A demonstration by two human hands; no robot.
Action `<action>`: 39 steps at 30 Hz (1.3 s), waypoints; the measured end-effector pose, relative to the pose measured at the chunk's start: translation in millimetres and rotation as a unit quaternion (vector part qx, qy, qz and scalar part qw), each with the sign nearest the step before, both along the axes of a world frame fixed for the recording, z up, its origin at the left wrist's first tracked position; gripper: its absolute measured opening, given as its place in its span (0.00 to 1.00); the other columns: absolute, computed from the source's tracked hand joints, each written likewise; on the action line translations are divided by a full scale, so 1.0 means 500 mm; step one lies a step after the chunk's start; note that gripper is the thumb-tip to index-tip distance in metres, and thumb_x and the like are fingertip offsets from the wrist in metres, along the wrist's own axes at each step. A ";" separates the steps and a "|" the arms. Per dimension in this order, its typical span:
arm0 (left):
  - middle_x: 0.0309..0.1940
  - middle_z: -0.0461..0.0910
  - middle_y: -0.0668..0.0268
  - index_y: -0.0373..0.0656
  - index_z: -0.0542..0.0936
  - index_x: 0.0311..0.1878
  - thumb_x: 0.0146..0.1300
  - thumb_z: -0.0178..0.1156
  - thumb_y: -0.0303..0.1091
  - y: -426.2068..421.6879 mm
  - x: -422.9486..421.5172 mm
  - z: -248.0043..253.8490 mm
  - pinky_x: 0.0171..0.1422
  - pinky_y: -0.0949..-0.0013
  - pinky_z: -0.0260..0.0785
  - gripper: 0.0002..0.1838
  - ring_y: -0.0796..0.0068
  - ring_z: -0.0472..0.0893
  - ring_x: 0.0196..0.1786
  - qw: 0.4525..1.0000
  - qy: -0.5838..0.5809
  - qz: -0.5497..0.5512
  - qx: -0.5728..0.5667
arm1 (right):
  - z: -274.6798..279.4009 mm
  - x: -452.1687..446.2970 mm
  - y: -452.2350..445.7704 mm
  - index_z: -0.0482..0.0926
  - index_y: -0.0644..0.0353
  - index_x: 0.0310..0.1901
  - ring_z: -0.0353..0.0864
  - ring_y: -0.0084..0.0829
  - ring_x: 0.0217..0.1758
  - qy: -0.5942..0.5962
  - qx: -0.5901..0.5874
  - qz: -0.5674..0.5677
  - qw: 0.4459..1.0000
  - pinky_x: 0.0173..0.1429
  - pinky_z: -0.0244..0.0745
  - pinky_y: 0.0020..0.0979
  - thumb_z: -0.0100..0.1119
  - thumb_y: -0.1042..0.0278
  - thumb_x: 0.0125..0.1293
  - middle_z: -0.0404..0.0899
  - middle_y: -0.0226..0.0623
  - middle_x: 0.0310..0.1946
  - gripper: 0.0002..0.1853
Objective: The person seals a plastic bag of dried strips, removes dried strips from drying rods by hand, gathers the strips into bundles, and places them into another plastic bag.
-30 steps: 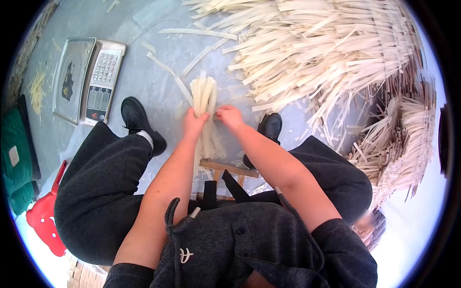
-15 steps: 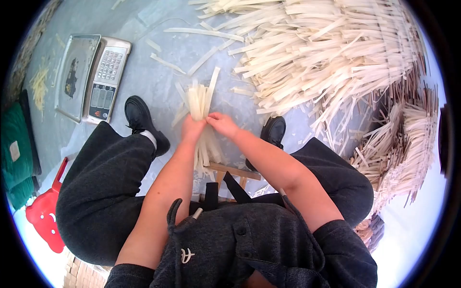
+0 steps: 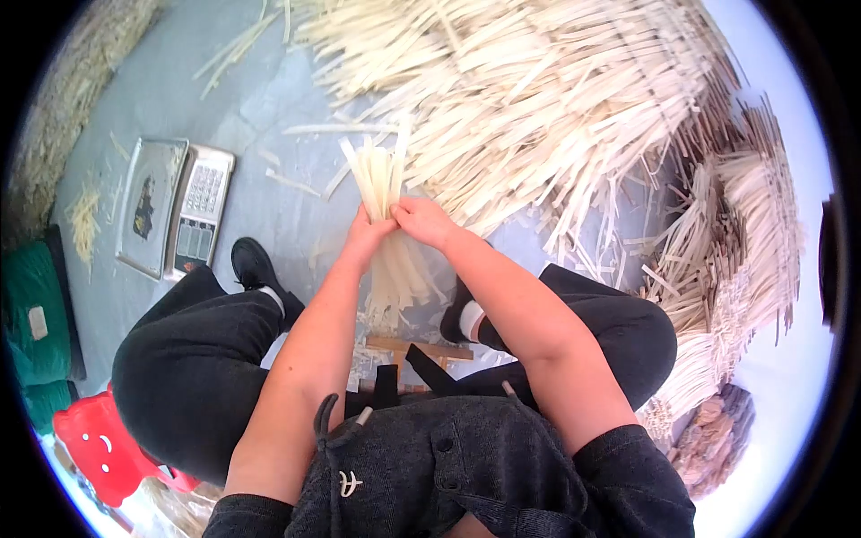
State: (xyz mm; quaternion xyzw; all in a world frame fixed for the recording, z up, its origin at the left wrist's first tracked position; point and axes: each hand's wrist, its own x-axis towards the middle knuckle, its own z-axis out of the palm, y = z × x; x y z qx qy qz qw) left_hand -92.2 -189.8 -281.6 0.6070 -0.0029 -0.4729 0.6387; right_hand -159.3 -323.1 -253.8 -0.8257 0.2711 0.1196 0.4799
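Two hands (image 3: 368, 236) (image 3: 425, 221), one strip bundle (image 3: 378, 177) counted; on floor (image 3: 278, 99), one scale (image 3: 203, 202), two shoes (image 3: 255, 264) (image 3: 455, 319), one wooden stand (image 3: 384, 343) seen; heaped strips (image 3: 538, 117) too many to be counted.

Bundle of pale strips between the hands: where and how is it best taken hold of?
Probably at its narrow waist, coming from the left side, where the left hand grips the bundle of pale strips and the right hand meets it opposite. Strips gather tightest there; both ends fan out, so fingers closing at either end would likely miss some.
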 end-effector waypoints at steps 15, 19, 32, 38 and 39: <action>0.37 0.80 0.65 0.40 0.71 0.56 0.51 0.68 0.30 -0.087 -0.177 0.385 0.47 0.66 0.71 0.28 0.73 0.80 0.39 0.975 -0.119 -0.126 -0.139 | 0.419 -0.126 -0.084 0.64 0.58 0.68 0.77 0.36 0.58 -0.313 0.060 -0.190 0.929 0.61 0.70 0.33 0.59 0.44 0.64 0.78 0.49 0.54 0.36; 0.38 0.80 0.64 0.40 0.73 0.52 0.50 0.67 0.29 -0.093 -0.196 0.346 0.47 0.65 0.71 0.25 0.72 0.79 0.38 0.973 -0.139 -0.102 -0.151 | 0.407 -0.147 -0.055 0.67 0.60 0.66 0.79 0.43 0.57 -0.265 -0.068 -0.152 0.950 0.62 0.71 0.35 0.55 0.40 0.65 0.77 0.53 0.57 0.37; 0.54 0.77 0.47 0.36 0.66 0.61 0.44 0.73 0.39 -0.122 -0.128 0.086 0.63 0.56 0.69 0.41 0.47 0.78 0.57 0.945 -0.208 -0.018 0.253 | 0.685 -0.347 -0.199 0.81 0.60 0.52 0.81 0.24 0.42 -0.181 -0.153 -0.127 0.963 0.49 0.75 0.26 0.59 0.57 0.65 0.82 0.34 0.41 0.18; 0.54 0.78 0.48 0.35 0.65 0.62 0.42 0.77 0.45 -0.080 -0.090 -0.045 0.61 0.56 0.71 0.46 0.49 0.78 0.57 0.879 -0.204 -0.084 0.422 | 0.548 -0.375 -0.362 0.79 0.61 0.53 0.81 0.25 0.40 -0.057 -0.088 -0.135 0.985 0.48 0.76 0.28 0.59 0.59 0.65 0.83 0.34 0.40 0.19; 0.54 0.78 0.48 0.35 0.65 0.62 0.42 0.77 0.45 -0.088 -0.086 -0.055 0.61 0.56 0.71 0.46 0.49 0.78 0.57 0.878 -0.203 -0.094 0.422 | 0.524 -0.381 -0.380 0.80 0.60 0.53 0.82 0.25 0.41 -0.024 -0.083 -0.119 0.989 0.49 0.76 0.29 0.59 0.59 0.65 0.83 0.35 0.41 0.18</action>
